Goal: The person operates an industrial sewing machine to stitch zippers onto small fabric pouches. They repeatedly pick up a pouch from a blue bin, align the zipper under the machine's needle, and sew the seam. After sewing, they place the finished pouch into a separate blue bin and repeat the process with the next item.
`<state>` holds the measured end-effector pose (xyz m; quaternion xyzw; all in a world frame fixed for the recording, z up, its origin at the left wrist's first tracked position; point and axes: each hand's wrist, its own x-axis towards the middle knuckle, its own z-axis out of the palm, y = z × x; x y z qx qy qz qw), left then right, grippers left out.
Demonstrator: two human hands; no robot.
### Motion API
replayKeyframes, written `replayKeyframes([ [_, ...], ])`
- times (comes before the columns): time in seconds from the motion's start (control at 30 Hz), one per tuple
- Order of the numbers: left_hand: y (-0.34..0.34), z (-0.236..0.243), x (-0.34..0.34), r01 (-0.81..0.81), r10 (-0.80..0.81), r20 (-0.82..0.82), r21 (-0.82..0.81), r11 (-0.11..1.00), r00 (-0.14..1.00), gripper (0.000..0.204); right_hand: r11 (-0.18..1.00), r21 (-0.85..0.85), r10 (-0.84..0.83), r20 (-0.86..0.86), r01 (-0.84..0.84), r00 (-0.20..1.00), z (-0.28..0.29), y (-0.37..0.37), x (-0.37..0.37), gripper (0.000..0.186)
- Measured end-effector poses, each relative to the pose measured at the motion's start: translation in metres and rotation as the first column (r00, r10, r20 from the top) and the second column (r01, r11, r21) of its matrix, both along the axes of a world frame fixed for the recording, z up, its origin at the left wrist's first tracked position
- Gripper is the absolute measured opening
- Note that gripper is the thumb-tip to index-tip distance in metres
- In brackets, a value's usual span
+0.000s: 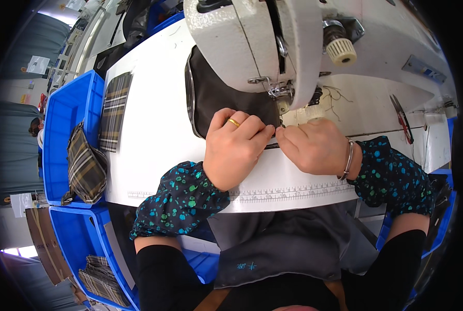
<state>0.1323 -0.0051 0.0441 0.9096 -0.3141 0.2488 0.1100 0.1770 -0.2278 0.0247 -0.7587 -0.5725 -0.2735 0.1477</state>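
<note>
A dark brown fabric piece (229, 85) with a metal zipper (191, 98) along its left edge lies flat under the head of a white sewing machine (231, 39). Its right corner reaches the presser foot (280, 92). With fingers closed, my left hand (237, 147) pinches the fabric's near edge just in front of the foot. My right hand (314, 147) is also closed, thumb and fingertips at the same edge, almost touching the left fingers. What exactly lies between the fingertips is partly hidden.
Red-and-black thread snips (402, 119) lie at the right beside loose threads (336, 98). Plaid fabric pieces (114, 111) rest on the table's left side. Blue bins (60, 171) holding more plaid pieces stand to the left. A printed ruler (293, 192) runs along the front edge.
</note>
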Motion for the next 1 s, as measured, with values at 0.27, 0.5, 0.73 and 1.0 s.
replayKeyframes([
  [0.27,0.001,-0.002,0.003,0.002,-0.001,-0.012,0.063,0.998,1.000,0.020,0.998,-0.037,-0.053,-0.022,0.053,0.998,-0.002,0.001,0.003,0.008],
  [0.5,0.005,0.002,0.023,-0.043,0.040,0.025,0.130,0.991,0.999,0.027,0.988,-0.061,-0.146,-0.071,0.142,0.987,0.008,0.002,0.005,0.008],
  [0.73,0.005,0.000,0.034,-0.102,0.102,0.013,0.137,0.985,0.995,0.033,0.985,-0.053,-0.169,-0.084,0.165,0.982,0.007,0.002,0.002,0.009],
  [1.0,0.001,0.002,0.033,-0.114,0.107,0.062,0.123,0.986,0.992,0.037,0.987,-0.047,-0.159,-0.078,0.155,0.984,0.005,0.002,0.001,0.009],
])
